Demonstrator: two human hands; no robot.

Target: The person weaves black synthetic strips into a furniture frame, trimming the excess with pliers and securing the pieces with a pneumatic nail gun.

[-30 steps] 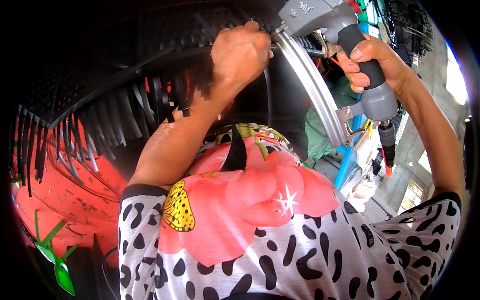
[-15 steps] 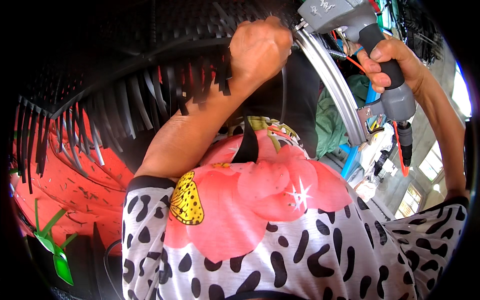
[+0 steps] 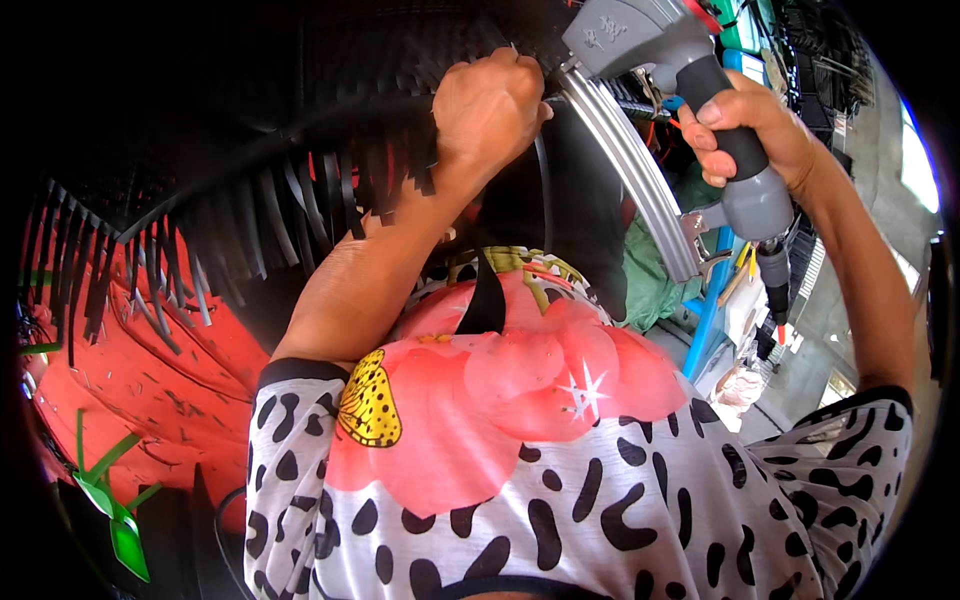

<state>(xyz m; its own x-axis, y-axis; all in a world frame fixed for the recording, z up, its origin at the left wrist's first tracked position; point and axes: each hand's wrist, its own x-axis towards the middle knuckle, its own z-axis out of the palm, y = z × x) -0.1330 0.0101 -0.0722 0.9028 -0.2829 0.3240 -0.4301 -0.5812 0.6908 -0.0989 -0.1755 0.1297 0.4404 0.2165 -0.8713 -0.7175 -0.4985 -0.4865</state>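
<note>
My right hand [image 3: 755, 125] is wrapped round the black grip of a grey staple gun [image 3: 625, 30] at the upper right. Its long silvery magazine [image 3: 640, 175] slants down toward my body, and its nose is close beside my left hand. Closed in a fist, my left hand [image 3: 490, 110] is at the edge of a black woven panel [image 3: 385, 70]. What its fingers hold is hidden behind the fist. Loose black strips [image 3: 270, 210] hang from the panel's edge, some over my left forearm.
Red sheeting [image 3: 130, 370] strewn with dark scraps spreads at the left, near a bright green strip tie [image 3: 125, 540]. Green cloth [image 3: 650, 270] and a blue bar [image 3: 712, 310] are below the magazine. A grey floor [image 3: 850, 240] shows at the far right.
The staple gun and my right hand have moved left and slightly down. My left fist has also shifted a little left along the panel's edge, staying closed.
</note>
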